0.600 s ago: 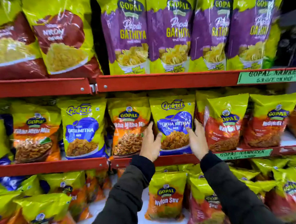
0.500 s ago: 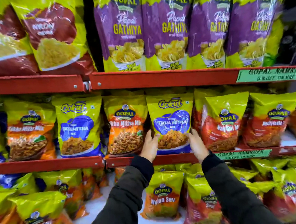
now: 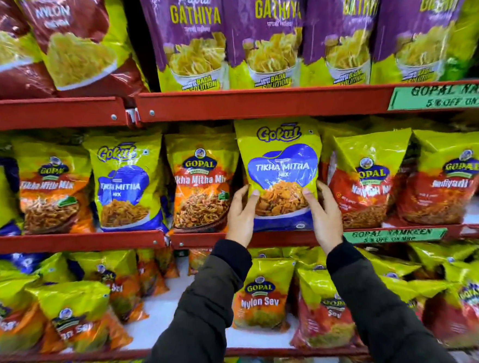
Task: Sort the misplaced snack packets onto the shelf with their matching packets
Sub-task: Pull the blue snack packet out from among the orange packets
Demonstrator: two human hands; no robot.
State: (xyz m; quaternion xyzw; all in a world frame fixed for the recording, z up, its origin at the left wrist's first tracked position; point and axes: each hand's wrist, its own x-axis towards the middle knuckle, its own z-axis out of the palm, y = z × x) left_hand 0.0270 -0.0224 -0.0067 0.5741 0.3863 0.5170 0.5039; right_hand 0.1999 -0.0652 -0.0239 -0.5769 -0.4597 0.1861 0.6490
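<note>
Both hands are gripping one Gokul packet [image 3: 281,172] by its lower sides on the middle shelf [image 3: 279,238]; the left hand [image 3: 240,216] is pinching its left edge, the right hand [image 3: 322,213] its right edge. It is standing upright between a Gopal Tikha Mitha packet [image 3: 201,184] and a red Gopal packet [image 3: 365,178]; another Gokul packet [image 3: 125,186] is sitting further left.

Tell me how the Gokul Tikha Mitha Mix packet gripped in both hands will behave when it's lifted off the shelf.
The Gokul packet is glossy film, so it may slide unless the left hand and right hand squeeze its sides. It looks puffed and crinkly, likely light and floppy rather than stiff. The mix inside is probably brittle, so hard squeezing could crush it.
</note>
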